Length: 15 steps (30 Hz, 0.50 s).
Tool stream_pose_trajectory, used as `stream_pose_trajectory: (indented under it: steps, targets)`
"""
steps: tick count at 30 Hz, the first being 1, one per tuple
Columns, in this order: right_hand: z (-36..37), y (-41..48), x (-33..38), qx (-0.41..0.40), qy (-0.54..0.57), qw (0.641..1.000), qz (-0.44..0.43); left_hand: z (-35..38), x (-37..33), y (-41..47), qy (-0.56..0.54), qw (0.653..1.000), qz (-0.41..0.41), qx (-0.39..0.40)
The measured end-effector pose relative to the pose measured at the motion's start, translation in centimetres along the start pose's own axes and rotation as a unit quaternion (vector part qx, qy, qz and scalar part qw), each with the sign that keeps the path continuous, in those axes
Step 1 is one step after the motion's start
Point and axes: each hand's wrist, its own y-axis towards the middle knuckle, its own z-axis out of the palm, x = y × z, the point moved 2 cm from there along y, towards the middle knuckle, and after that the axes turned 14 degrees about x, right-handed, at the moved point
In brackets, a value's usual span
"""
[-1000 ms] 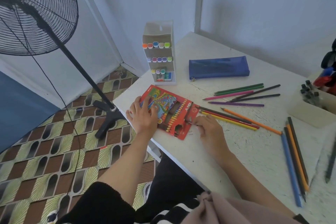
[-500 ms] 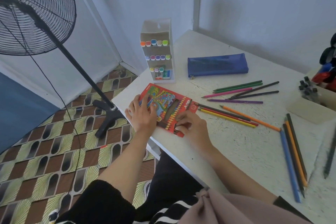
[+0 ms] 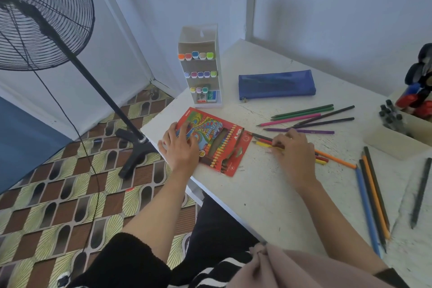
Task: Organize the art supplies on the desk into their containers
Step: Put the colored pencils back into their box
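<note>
A red colour-pencil box [image 3: 217,141] lies flat near the desk's left front edge, its open end facing right. My left hand [image 3: 180,147] presses down on the box's left part with spread fingers. My right hand [image 3: 292,149] lies just right of the box, over a small bunch of pencils [image 3: 261,141] (dark, red, yellow, orange), its fingertips curled onto them. More loose pencils [image 3: 306,118] lie farther back, and another group of pencils [image 3: 371,199] lies at the right.
A white marker rack [image 3: 201,65] stands at the desk's back left, a blue pencil pouch [image 3: 277,84] beside it. A beige tray with black markers [image 3: 397,133] sits at the right. A single dark pencil [image 3: 420,194] lies at the far right. A standing fan [image 3: 42,14] is left of the desk.
My right hand has moved from the box's open end to the right, onto the bunch of pencils beside it. My left hand stays on the box.
</note>
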Motion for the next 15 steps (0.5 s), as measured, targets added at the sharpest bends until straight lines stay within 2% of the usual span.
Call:
stream_pose_trajectory:
  steps: [4, 7, 11, 15]
  targets:
    - [-0.6, 0.1, 0.1, -0.002, 0.0, 1.0, -0.003, -0.1, 0.0, -0.3, -0.007, 1.0, -0.02, -0.018]
    - [-1.6, 0.1, 0.6, -0.013, 0.11, 0.993, -0.038, 0.0, 0.1, -0.2, -0.004, 0.999, -0.033, -0.02]
    - [-3.8, -0.1, 1.5, -0.06, 0.311, 0.947, -0.057, 0.0, -0.1, -0.3, -0.001, 0.999, -0.033, -0.024]
    - [-4.7, -0.5, 1.0, -0.102, 0.436, 0.893, -0.037, 0.0, 0.0, -0.3, -0.018, 0.999, -0.017, -0.034]
